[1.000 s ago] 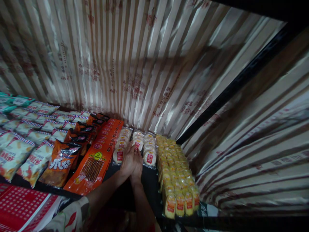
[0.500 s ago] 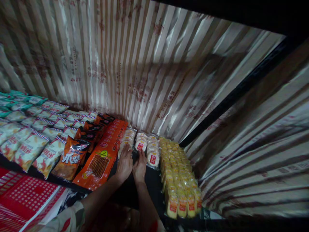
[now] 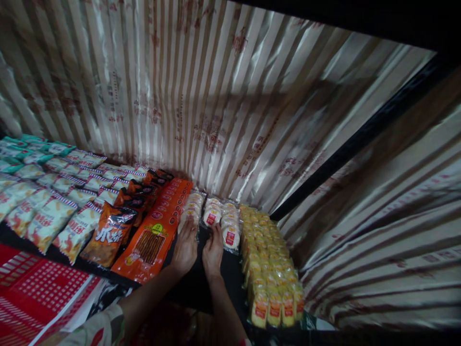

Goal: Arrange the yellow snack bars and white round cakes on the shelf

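Three rows of clear packets of round white crackers stand upright on a black shelf [image 3: 201, 283]. My left hand [image 3: 185, 250] rests its extended fingers against the front of the left cracker row [image 3: 190, 211], partly covering it. My right hand [image 3: 213, 250] has its fingers drawn together at the lower edge of the front cracker packet [image 3: 212, 216] in the middle row, which carries a red label. The fingertips partly hide that edge. Just to the right stands the third cracker row [image 3: 231, 235], untouched.
An orange bag of brown sticks [image 3: 153, 240] lies left of the crackers, then orange-black snack bags [image 3: 108, 235] and white snack bags [image 3: 77, 230]. Yellow packets [image 3: 268, 269] fill the right side. A red basket [image 3: 36, 288] is at lower left. Striped sheeting [image 3: 216, 96] hangs behind.
My hands have moved slightly apart, the right one shifting rightward. The view has shifted a little, and the packets keep their arrangement.
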Demonstrator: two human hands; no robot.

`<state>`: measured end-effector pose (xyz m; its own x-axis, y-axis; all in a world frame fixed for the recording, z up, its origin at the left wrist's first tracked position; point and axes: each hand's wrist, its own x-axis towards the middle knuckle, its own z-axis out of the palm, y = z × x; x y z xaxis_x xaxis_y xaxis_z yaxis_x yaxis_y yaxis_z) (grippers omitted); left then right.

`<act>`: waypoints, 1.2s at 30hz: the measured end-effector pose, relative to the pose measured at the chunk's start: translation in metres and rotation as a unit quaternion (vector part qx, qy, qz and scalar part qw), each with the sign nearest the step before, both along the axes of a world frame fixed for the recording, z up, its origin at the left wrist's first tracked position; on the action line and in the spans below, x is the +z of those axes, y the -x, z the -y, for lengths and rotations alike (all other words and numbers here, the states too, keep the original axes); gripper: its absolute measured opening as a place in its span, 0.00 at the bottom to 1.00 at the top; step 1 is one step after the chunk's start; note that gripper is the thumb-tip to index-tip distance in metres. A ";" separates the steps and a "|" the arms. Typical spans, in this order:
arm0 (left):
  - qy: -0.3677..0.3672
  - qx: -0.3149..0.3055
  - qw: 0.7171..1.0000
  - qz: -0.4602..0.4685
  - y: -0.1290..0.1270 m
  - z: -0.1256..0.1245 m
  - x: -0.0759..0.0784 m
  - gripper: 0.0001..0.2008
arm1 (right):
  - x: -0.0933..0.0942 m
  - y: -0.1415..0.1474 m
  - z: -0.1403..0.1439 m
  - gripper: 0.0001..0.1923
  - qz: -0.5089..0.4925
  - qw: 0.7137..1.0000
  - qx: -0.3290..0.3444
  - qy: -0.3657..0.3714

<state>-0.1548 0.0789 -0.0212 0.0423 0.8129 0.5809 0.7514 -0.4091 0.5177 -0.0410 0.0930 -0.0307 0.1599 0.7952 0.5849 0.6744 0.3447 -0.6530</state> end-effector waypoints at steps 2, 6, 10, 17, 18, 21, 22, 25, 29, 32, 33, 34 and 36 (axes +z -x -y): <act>0.002 0.008 1.000 0.004 -0.004 0.002 -0.004 0.20 | 0.000 0.001 0.001 0.24 0.001 1.000 0.016 0.003; 0.009 0.014 1.000 0.007 -0.009 0.005 -0.011 0.20 | -0.004 0.003 0.003 0.24 0.008 1.000 0.027 0.013; 0.027 0.008 1.000 -0.005 -0.004 0.009 -0.010 0.21 | -0.010 0.005 0.007 0.23 0.010 0.999 0.028 0.019; 0.072 0.033 0.995 -0.054 0.003 0.019 -0.001 0.25 | -0.014 0.005 0.014 0.23 0.016 0.999 0.011 0.035; 0.075 0.029 0.995 -0.058 0.003 0.021 -0.002 0.25 | -0.014 0.005 0.015 0.23 0.019 0.999 0.012 0.042; 0.085 0.019 0.994 -0.065 0.000 0.028 -0.003 0.22 | -0.012 0.007 0.018 0.23 0.031 0.997 0.020 0.065; 0.087 0.020 0.994 -0.064 -0.001 0.030 -0.004 0.22 | -0.011 0.008 0.019 0.23 0.036 0.996 0.023 0.072; 0.083 0.042 0.994 -0.057 -0.002 0.032 -0.004 0.22 | -0.007 0.013 0.019 0.23 0.043 0.995 0.029 0.086; 0.097 0.066 0.992 -0.041 0.000 0.030 -0.004 0.23 | 0.000 0.022 0.017 0.23 0.048 0.992 0.030 0.110; 0.116 0.058 0.991 -0.025 0.004 0.028 -0.003 0.23 | 0.004 0.028 0.014 0.23 0.048 0.990 0.013 0.132; 0.123 0.052 0.991 -0.021 0.005 0.027 -0.003 0.22 | 0.005 0.029 0.014 0.23 0.045 0.989 0.007 0.140; 0.131 0.047 0.990 -0.017 0.006 0.027 -0.003 0.22 | 0.006 0.030 0.014 0.23 0.040 0.988 0.002 0.148; 0.146 0.037 0.989 -0.011 0.007 0.029 -0.002 0.22 | 0.007 0.032 0.014 0.23 0.029 0.987 -0.001 0.156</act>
